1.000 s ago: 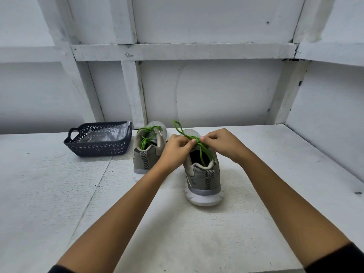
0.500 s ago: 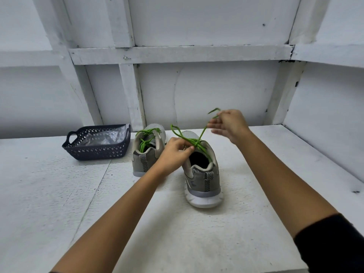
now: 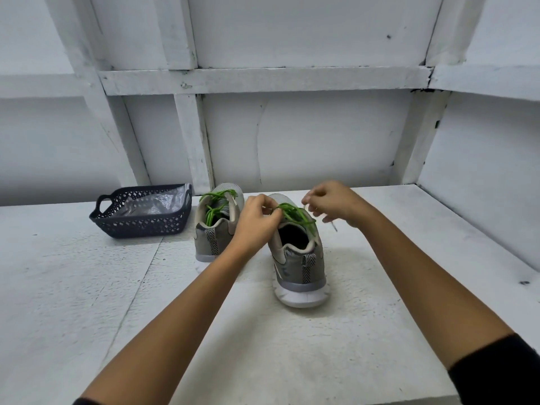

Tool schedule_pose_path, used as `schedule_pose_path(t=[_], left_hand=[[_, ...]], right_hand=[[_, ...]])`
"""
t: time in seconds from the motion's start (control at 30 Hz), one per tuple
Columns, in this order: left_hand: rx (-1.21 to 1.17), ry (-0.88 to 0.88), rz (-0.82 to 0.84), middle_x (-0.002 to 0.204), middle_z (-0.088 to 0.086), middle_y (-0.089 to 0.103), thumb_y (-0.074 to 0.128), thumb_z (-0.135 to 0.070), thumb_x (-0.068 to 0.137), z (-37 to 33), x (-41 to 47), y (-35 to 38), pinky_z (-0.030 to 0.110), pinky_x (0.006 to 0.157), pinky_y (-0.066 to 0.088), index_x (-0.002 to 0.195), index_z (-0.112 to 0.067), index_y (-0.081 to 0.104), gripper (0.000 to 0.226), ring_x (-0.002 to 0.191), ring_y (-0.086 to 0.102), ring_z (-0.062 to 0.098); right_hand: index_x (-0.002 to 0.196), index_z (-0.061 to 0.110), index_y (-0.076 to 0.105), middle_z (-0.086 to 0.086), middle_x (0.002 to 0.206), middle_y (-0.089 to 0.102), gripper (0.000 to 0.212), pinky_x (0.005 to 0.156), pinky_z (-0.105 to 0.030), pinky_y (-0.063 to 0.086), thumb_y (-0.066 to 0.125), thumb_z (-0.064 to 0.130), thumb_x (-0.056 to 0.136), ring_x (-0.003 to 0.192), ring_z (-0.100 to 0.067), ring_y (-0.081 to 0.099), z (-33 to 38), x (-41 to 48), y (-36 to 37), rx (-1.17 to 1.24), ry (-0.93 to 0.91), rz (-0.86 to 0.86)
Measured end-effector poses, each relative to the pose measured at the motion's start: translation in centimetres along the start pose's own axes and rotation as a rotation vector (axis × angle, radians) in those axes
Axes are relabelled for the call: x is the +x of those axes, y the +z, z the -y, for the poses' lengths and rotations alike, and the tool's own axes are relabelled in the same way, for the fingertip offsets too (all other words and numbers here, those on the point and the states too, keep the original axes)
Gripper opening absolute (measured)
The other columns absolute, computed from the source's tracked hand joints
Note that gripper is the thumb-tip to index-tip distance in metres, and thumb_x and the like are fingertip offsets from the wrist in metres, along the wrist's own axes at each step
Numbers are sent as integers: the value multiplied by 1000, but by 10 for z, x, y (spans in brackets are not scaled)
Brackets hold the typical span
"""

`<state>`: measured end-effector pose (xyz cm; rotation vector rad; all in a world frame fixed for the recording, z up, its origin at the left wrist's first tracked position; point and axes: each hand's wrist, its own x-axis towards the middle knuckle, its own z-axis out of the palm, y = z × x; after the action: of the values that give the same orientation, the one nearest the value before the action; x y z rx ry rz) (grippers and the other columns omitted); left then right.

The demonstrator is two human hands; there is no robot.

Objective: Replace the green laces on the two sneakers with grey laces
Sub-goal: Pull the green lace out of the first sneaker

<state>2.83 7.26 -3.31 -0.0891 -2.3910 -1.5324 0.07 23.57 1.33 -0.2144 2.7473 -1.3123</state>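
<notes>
The near sneaker (image 3: 298,264) stands on the table (image 3: 87,287) with its heel toward the person, which puts the knot up within easy reach. The left hand (image 3: 257,222) pinches its green lace (image 3: 295,213) at the tongue, probably to steady it. The right hand (image 3: 333,203) hovers just beside with fingers curled; whether it holds the loose end is unclear. The far sneaker (image 3: 217,232), laced green, sits beside the basket (image 3: 140,226); no grey laces can be made out.

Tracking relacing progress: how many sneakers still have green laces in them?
2. The far sneaker stands beside the dark basket, untouched by either hand. The nearer sneaker is right of it; the left hand and right hand pinch its green laces. None seem hidden.
</notes>
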Motion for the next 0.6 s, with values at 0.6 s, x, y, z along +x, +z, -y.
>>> schedule_pose_path(t=[0.6], left_hand=[[-859, -102, -164, 65, 2, 50, 42, -4, 97, -43, 26, -58, 27, 56, 50, 85, -10, 50, 16, 52, 52, 13]], right_hand=[[67, 15, 51, -2, 71, 53, 22, 66, -29, 39, 47, 8, 88, 71, -16, 54, -8, 0, 3, 778, 107, -82]])
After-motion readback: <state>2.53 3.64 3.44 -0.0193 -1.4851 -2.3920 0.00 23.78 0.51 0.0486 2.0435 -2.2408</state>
